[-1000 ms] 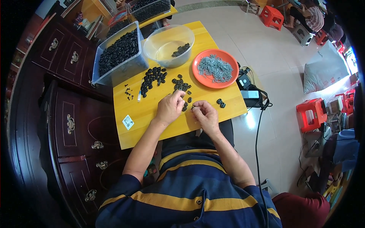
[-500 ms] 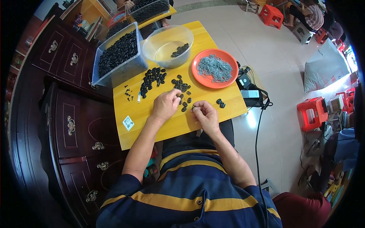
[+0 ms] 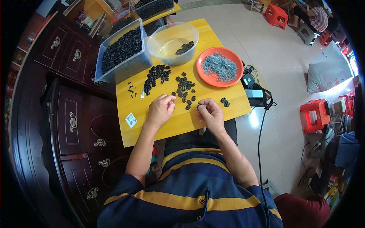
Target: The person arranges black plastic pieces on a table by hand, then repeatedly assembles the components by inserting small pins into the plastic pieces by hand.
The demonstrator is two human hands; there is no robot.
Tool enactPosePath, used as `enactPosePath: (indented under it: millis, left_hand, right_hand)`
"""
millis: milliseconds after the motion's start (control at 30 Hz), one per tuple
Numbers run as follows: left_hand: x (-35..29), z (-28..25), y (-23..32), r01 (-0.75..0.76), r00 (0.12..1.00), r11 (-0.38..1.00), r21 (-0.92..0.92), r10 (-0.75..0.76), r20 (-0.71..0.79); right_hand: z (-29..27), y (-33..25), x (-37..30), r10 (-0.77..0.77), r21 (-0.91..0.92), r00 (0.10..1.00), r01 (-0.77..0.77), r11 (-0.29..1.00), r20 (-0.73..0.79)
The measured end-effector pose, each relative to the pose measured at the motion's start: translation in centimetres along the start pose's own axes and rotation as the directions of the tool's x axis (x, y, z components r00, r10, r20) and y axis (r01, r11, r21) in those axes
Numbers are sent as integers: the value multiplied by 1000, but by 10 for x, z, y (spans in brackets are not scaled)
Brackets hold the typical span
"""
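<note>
My left hand (image 3: 161, 111) rests low over the yellow table, its fingers curled and pressed together; what they hold, if anything, is hidden. Just beyond its fingertips lies a loose group of small black oval pieces (image 3: 184, 84), several with holes in them. My right hand (image 3: 211, 116) is closed in a pinch on a small black piece (image 3: 198, 105), mostly covered by the thumb and forefinger. To the right of that hand, a few black oval pieces (image 3: 225, 102) lie together. A larger cluster of black pieces (image 3: 156, 77) spreads farther off to the left.
Along the table's (image 3: 171, 127) far side stand a blue-tinted bin (image 3: 122, 72) heaped with black pieces, a clear round tub (image 3: 167, 57) and an orange plate (image 3: 219, 83) of small silvery parts. A white label (image 3: 131, 120) and a thin white tube (image 3: 143, 94) lie left. Dark drawers (image 3: 68, 117) border the left.
My left hand has drawn back to the left, away from the black pieces its fingertips were at. My right hand keeps its pinch in nearly the same place. The whole view has shifted slightly.
</note>
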State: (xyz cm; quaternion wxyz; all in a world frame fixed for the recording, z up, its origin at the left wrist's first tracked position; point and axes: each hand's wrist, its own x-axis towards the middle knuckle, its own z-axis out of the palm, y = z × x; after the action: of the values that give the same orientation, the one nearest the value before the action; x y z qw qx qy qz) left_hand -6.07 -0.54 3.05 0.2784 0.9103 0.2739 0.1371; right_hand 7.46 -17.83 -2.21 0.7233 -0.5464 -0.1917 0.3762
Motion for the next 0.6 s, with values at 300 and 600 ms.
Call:
enactPosePath:
  millis: [300,600]
  left_hand:
    - [-15,-3,-16,7,997,999,31,-10,83]
    - [-10,0,-5,-16,998,1000,24,15,68]
  right_hand:
    - [0,3,3,15,-26,1000,-15,1000,2]
    - [0,2,2,18,-61,1000,-18,998,13]
